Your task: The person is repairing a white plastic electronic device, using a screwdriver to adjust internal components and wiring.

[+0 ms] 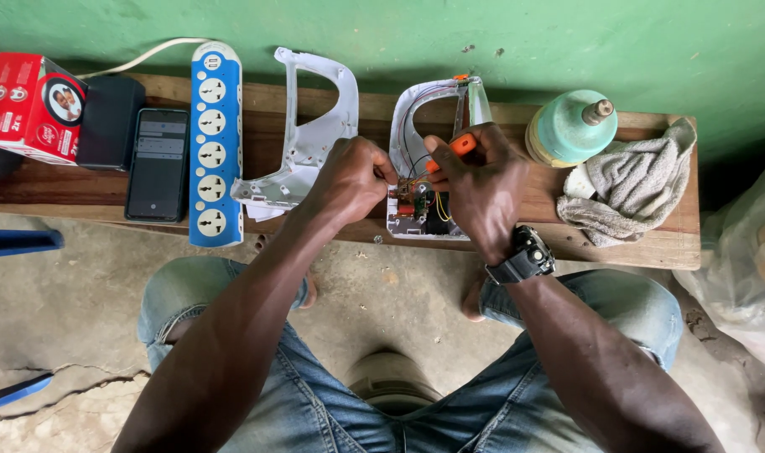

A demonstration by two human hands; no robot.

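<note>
The open white casing (pixel 416 180) was kept steady near the bench's (pixel 634 243) front edge by the left hand (pixel 353 180), fingers curled on it. An orange screwdriver (pixel 460 144) was gripped tightly by the right hand (pixel 479 189), tip down among the wires.

Makeshift repair spot (wooden bench (pixel 634 243), opened appliance (pixel 416 210)).

One view only: a head-worn camera looking steeply down and forward over the wearer's lap. The bottom of the frame takes in both knees in blue denim jeans (pixel 517 403) and the cracked concrete floor (pixel 72 335). The long brown wooden bench (pixel 80 197) crosses the middle, close to the lens, within arm's reach. The green painted wall (pixel 567 42) closes the top edge. Both forearms enter from the bottom corners and meet near frame centre.
</note>
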